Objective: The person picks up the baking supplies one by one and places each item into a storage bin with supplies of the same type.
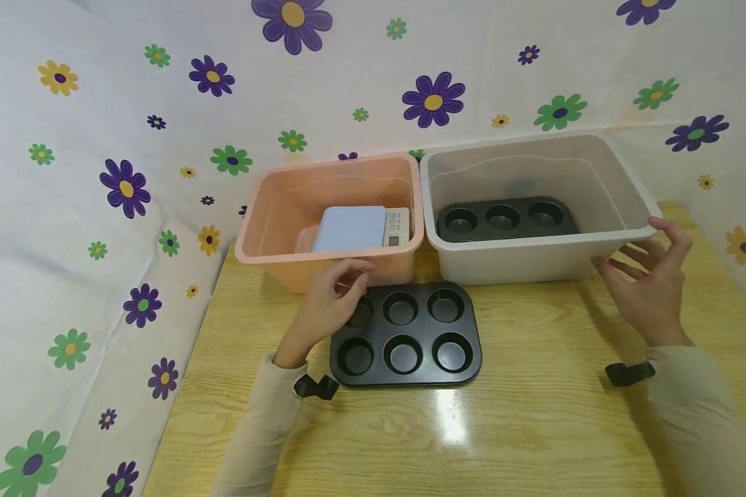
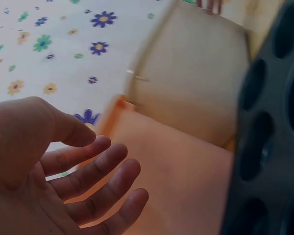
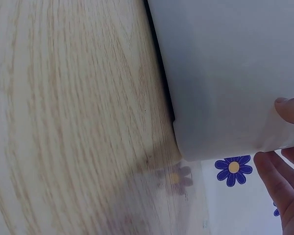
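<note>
In the head view my right hand (image 1: 649, 290) holds the front right corner of a white plastic bin (image 1: 510, 261). Its thumb (image 3: 290, 110) lies against the bin's front wall, with the other fingers at the side. A dark muffin pan (image 1: 506, 217) lies inside this bin. My left hand (image 1: 329, 304) hovers in front of an orange bin (image 1: 273, 266), fingers loosely bent with nothing between them. A second dark muffin pan (image 1: 425, 331) lies on the table below, partly covered by that hand. Inside the orange bin sits a kitchen scale (image 1: 354, 228) with a pale blue top.
Both bins stand side by side at the back of the wooden table (image 1: 534, 414). Behind them and along the left hangs a white flower-patterned sheet (image 1: 348, 83). Each wrist wears a small black strap mount (image 1: 629, 373).
</note>
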The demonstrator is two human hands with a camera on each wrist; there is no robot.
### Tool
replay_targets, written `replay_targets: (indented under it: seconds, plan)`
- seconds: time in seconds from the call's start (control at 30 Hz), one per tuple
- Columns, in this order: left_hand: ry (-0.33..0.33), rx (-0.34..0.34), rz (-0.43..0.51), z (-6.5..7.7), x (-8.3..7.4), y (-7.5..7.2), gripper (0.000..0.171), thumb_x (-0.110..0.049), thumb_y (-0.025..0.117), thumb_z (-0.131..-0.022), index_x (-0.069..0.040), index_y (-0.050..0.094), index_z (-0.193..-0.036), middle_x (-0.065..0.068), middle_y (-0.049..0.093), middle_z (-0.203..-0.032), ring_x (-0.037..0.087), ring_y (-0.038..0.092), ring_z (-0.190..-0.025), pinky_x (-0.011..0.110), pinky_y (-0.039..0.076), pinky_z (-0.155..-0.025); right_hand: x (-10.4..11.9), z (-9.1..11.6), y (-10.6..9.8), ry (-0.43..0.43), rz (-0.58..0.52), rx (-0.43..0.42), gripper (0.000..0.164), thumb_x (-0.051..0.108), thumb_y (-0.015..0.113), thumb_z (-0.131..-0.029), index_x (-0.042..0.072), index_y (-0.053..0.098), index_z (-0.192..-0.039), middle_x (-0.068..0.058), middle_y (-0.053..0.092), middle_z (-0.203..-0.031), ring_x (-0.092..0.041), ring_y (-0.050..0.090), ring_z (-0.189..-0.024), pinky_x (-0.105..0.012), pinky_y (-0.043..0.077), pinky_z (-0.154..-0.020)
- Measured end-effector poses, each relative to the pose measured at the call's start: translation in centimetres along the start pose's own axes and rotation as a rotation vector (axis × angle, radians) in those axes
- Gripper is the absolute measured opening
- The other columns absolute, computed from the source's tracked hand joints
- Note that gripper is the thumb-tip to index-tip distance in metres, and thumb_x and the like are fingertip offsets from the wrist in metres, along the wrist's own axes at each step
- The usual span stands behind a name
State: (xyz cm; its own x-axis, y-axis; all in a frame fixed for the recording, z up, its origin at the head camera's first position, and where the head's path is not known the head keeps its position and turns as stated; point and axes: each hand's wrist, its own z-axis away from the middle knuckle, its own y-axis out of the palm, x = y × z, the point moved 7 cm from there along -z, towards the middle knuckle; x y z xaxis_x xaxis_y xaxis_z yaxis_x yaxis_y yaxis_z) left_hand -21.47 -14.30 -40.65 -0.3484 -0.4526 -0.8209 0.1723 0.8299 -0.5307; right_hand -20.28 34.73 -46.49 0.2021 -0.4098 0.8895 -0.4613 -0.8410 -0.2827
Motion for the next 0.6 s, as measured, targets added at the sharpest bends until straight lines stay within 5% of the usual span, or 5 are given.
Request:
replay_targets:
  seconds: [0.27, 0.47, 0.6]
  plan:
    - [0.006, 0.031, -0.064, 1.5, 2.4, 1.0, 0.021, -0.006, 0.065, -0.107, -0.004, 0.076, -0.125, 0.019, 0.078, -0.102, 0.020, 0.072, -0.085, 0.032, 0.062, -0.075, 0.0, 0.1, 0.0, -0.004, 0.012, 0.000, 0.097, -0.011, 0.081, -0.087, 0.025, 0.031, -0.162, 0.009, 0.065, -0.142, 0.009, 0.068, -0.112, -0.004, 0.055, -0.089]
    - [0.041, 0.022, -0.193, 2.4, 3.6, 1.3, 0.019, -0.004, 0.066, -0.104, -0.001, 0.076, -0.120, 0.005, 0.064, -0.073, 0.007, 0.050, -0.062, 0.023, 0.044, -0.059, -0.1, 0.2, 0.0, -0.006, 0.011, 0.002, 0.097, -0.011, 0.081, -0.087, 0.025, 0.030, -0.162, 0.010, 0.064, -0.142, 0.009, 0.067, -0.113, -0.004, 0.055, -0.089]
    - [0.064, 0.047, -0.308, 2.8, 3.7, 1.6, 0.021, -0.006, 0.066, -0.104, -0.001, 0.076, -0.122, 0.000, 0.059, -0.071, 0.007, 0.047, -0.061, 0.025, 0.043, -0.059, -0.1, 0.2, 0.1, -0.003, -0.001, -0.003, 0.097, -0.012, 0.080, -0.087, 0.026, 0.031, -0.162, 0.011, 0.064, -0.141, 0.008, 0.068, -0.113, -0.005, 0.056, -0.089]
